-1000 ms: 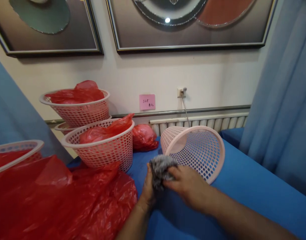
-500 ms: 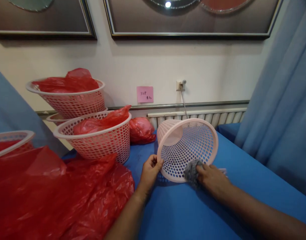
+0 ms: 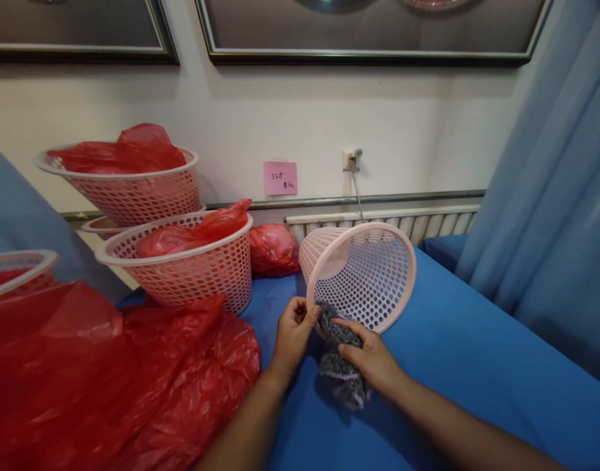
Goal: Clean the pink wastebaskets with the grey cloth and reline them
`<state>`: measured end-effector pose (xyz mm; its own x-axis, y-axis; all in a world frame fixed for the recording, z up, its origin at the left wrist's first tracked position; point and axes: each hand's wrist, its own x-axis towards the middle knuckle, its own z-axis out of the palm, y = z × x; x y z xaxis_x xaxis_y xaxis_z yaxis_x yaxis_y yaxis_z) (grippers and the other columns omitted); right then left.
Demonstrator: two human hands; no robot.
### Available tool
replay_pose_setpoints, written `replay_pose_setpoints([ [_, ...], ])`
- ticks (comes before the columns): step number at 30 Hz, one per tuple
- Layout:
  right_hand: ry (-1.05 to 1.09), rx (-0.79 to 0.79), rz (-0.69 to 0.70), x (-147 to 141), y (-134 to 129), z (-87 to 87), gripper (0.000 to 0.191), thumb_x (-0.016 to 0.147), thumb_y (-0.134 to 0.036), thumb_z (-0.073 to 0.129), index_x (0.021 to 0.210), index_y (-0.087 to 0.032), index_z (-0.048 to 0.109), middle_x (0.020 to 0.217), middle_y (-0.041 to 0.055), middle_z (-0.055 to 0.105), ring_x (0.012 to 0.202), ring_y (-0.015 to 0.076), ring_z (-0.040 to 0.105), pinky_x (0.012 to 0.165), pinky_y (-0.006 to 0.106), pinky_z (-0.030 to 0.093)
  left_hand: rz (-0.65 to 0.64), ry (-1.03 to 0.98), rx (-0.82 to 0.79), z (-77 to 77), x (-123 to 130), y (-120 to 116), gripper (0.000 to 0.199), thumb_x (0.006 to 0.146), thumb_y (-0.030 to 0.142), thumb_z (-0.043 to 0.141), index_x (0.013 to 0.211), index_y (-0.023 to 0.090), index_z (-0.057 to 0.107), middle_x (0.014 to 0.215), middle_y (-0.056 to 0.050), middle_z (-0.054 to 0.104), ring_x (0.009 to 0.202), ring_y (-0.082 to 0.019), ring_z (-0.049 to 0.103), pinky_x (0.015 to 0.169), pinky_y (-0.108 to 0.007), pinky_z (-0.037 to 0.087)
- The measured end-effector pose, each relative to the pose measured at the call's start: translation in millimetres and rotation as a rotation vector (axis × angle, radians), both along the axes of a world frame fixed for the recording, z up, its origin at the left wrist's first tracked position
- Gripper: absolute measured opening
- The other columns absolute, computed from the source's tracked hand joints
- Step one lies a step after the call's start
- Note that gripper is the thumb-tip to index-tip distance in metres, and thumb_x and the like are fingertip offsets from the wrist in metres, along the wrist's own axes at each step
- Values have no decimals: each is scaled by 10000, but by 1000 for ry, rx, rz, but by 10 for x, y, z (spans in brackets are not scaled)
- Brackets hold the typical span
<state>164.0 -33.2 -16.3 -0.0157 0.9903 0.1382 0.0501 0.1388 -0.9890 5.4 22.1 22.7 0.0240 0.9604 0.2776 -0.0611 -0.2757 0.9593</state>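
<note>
A pale pink plastic basket with a mesh wall lies on its side, its mouth turned toward me. My left hand is closed on the left edge of its rim, thumb in front. In my right hand is a bunched grey cloth with a light border. The cloth presses against the lower left of the rim, close to my left fingertips, and its loose end hangs below toward the blue surface. Part of the rim is hidden behind cloth and hand.
Blue sheeting covers the table. At left stand more pink baskets holding red plastic bags, with a large red bag spread before them. A knotted red bag lies behind. A blue curtain hangs at right; a radiator runs along the wall.
My right hand has carried the cloth leftward along the lower rim, up to my left hand. The left hand keeps its hold on the rim. The view has shifted slightly.
</note>
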Motion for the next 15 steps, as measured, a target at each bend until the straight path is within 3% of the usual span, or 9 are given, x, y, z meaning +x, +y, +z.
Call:
replay_pose_setpoints([
  [2, 281, -64, 58, -153, 4, 97, 534, 810, -309, 648, 1344, -290, 653, 1124, 28, 758, 947, 239, 722, 883, 422, 580, 19, 16, 17, -12, -8, 4, 413, 742, 553, 794, 795, 194, 597, 704, 46, 593, 645, -128, 544, 628, -233, 459],
  [4, 236, -21, 78, -150, 37, 154, 518, 773, -266, 665, 1290, -288, 690, 1136, 23, 751, 1003, 239, 709, 923, 411, 566, 49, 30, 39, -15, -32, 14, 386, 771, 537, 771, 802, 194, 596, 716, 46, 591, 655, -127, 545, 635, -231, 459],
  [7, -333, 139, 117, 136, 103, 100, 501, 684, -101, 614, 1128, -267, 775, 1227, 52, 705, 1119, 246, 668, 1013, 391, 517, 113, 53, 87, -4, -90, 38, 325, 843, 499, 707, 813, 198, 588, 736, 48, 583, 660, -121, 530, 632, -224, 442],
  [9, -781, 177, 59, 456, 141, 40, 486, 715, -59, 580, 1114, -244, 787, 1260, 97, 675, 1105, 252, 668, 1016, 392, 507, 150, 80, 127, 9, -121, 42, 283, 881, 464, 671, 821, 199, 594, 745, 48, 580, 671, -121, 521, 641, -223, 432],
  [12, -1252, 192, -219, 963, 205, 94, 442, 878, -83, 499, 1213, -211, 759, 1303, 167, 641, 1021, 267, 679, 954, 409, 522, 166, 139, 185, 25, -124, 12, 251, 906, 425, 652, 803, 199, 614, 723, 50, 559, 680, -126, 500, 646, -226, 413],
  [15, -1402, 301, -507, 1311, 301, 327, 470, 959, -120, 447, 1343, -231, 693, 1402, 187, 586, 1064, 298, 659, 953, 440, 514, 145, 192, 221, 33, -83, -40, 258, 922, 414, 634, 779, 200, 623, 694, 53, 528, 667, -130, 479, 628, -230, 394],
])
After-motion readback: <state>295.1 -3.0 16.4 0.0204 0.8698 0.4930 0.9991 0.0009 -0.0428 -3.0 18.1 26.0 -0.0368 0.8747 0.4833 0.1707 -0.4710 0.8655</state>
